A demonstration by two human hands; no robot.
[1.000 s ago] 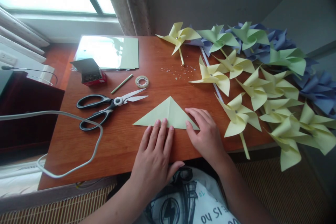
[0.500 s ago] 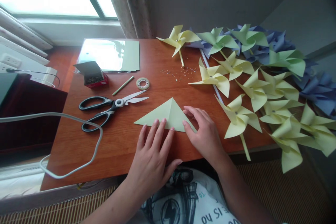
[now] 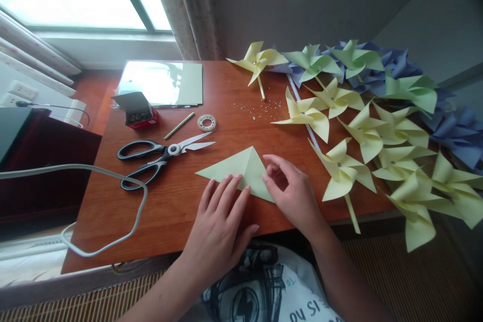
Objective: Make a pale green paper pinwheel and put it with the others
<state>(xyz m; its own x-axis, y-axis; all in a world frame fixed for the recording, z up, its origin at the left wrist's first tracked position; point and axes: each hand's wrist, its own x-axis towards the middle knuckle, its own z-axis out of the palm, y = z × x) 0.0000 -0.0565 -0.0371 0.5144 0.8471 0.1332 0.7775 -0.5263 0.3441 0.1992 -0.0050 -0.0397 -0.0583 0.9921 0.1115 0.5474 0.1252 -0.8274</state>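
A pale green sheet of paper (image 3: 234, 165), folded into a triangle with a crease down from its peak, lies on the wooden table in front of me. The spread fingers of my left hand (image 3: 221, 219) rest on its lower edge. My right hand (image 3: 292, 192) is at the triangle's right side, with thumb and index finger apart and the other fingers curled; the thumb is close to the paper's edge, and I cannot tell if it touches. To the left lie open scissors (image 3: 174, 150) with black and grey handles, a roll of tape (image 3: 200, 123) and a green paper stick (image 3: 179, 126).
Yellow pinwheels (image 3: 341, 168), green pinwheels (image 3: 354, 59) and blue ones (image 3: 466, 133) crowd the right side. A ruler-like strip (image 3: 295, 88) lies under some. Small scraps (image 3: 260, 110), an open red box (image 3: 142, 121) and paper sheets (image 3: 193, 85) sit farther back. A cable (image 3: 140, 211) crosses the left edge.
The paper triangle has turned clockwise, its right corner now nearer me. The fingers of my right hand have come off the paper's right side; my left hand stays on it.
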